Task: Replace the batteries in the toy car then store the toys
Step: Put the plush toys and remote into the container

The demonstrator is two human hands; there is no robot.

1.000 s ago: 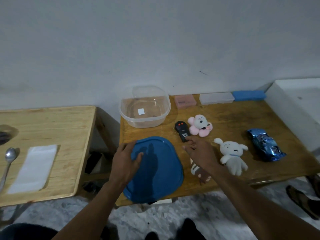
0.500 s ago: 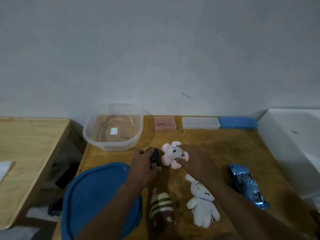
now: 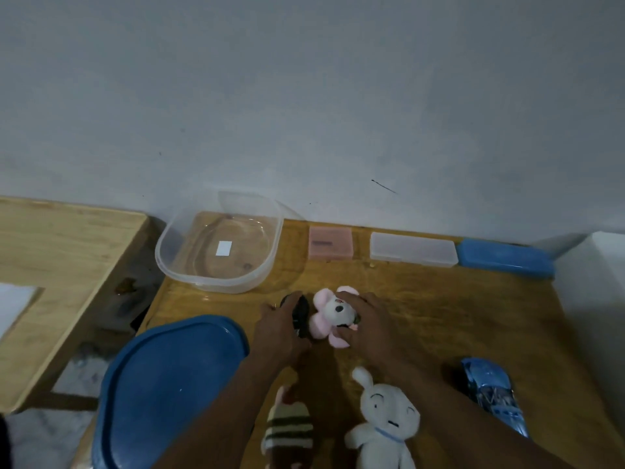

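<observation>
My left hand (image 3: 279,330) grips the black remote (image 3: 301,313) on the wooden table (image 3: 439,316). Beside it, my right hand (image 3: 367,324) holds the pink flower plush (image 3: 329,316), fingers curled over its right side. The shiny blue toy car (image 3: 492,394) lies at the right, apart from both hands. A white bunny plush (image 3: 385,421) and a striped plush (image 3: 289,428) lie near the front edge under my forearms. The clear plastic tub (image 3: 220,245) stands open at the back left, with its blue lid (image 3: 162,390) lying at the front left.
Against the wall sit a pink case (image 3: 330,242), a clear case (image 3: 412,249) and a blue case (image 3: 505,258). A second wooden table (image 3: 57,258) stands to the left across a gap. A white surface (image 3: 595,299) borders the right side.
My left hand left the blue lid and took hold of the remote. My right hand moved from the remote onto the pink plush. The camera came closer and tilted up.
</observation>
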